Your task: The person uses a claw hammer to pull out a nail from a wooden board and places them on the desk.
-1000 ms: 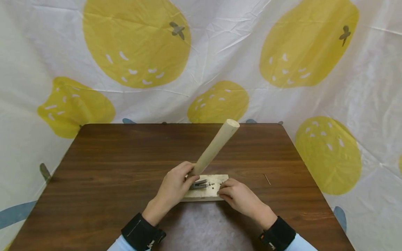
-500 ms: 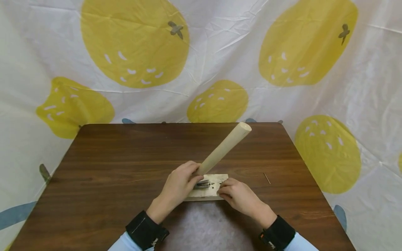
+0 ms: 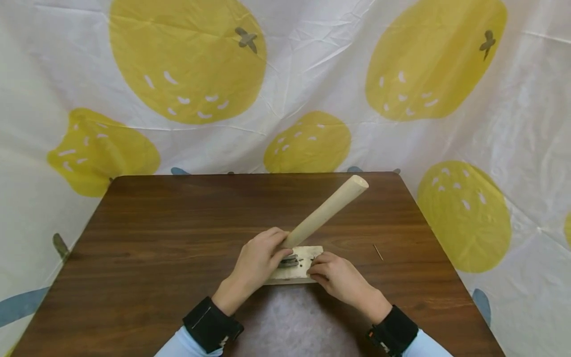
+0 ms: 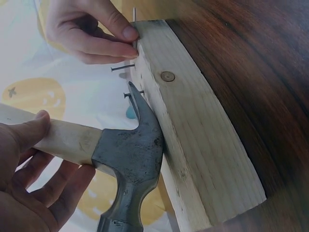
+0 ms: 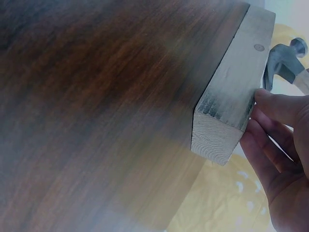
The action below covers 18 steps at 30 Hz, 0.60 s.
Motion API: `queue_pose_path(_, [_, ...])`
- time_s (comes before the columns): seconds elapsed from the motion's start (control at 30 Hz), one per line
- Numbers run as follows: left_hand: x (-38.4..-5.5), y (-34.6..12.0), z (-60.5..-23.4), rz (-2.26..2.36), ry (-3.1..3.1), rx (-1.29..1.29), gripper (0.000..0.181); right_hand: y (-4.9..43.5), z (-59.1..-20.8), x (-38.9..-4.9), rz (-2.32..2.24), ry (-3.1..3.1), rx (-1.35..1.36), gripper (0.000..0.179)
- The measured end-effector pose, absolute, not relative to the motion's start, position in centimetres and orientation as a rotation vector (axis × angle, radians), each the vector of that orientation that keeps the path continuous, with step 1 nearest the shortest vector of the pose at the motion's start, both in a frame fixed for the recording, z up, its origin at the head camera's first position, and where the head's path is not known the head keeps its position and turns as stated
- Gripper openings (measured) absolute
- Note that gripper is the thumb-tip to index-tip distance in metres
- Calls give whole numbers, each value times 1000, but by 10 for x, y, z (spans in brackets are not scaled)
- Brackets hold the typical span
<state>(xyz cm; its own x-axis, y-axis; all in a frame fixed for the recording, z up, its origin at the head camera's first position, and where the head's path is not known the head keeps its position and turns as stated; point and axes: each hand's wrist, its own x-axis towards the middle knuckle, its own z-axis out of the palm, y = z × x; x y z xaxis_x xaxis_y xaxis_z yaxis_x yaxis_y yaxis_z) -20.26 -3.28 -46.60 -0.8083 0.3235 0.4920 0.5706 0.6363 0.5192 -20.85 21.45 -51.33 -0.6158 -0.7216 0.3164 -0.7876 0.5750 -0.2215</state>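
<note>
My left hand (image 3: 258, 258) grips a claw hammer (image 4: 137, 150) by its pale wooden handle (image 3: 330, 210), close to the head. The handle slants up to the right. The claw rests on top of a pale wooden block (image 3: 290, 281), at a nail (image 4: 126, 94) standing in it. A second nail (image 4: 121, 68) sticks out between the claw and my right hand. My right hand (image 3: 343, 280) holds the block's right end, with curled fingers and thumb against it. A thin nail shank (image 4: 134, 14) shows beside those fingertips; how it is fixed is hidden.
A loose nail (image 3: 378, 253) lies on the brown table (image 3: 178, 218), right of the block. A grey patch (image 3: 290, 322) shows at the table's near side. A lemon-printed curtain (image 3: 312, 59) hangs behind the table.
The hammer handle has tipped to the right and lower, my left hand moving slightly right with it. My right hand and the block keep nearly the same place.
</note>
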Motion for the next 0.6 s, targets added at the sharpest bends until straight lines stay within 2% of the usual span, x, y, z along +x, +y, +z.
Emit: queue_pose_path(0.6, [-205,-27,-468,-1085,-2470,-675,28,214,-513,-207,517,-2630,1244,12])
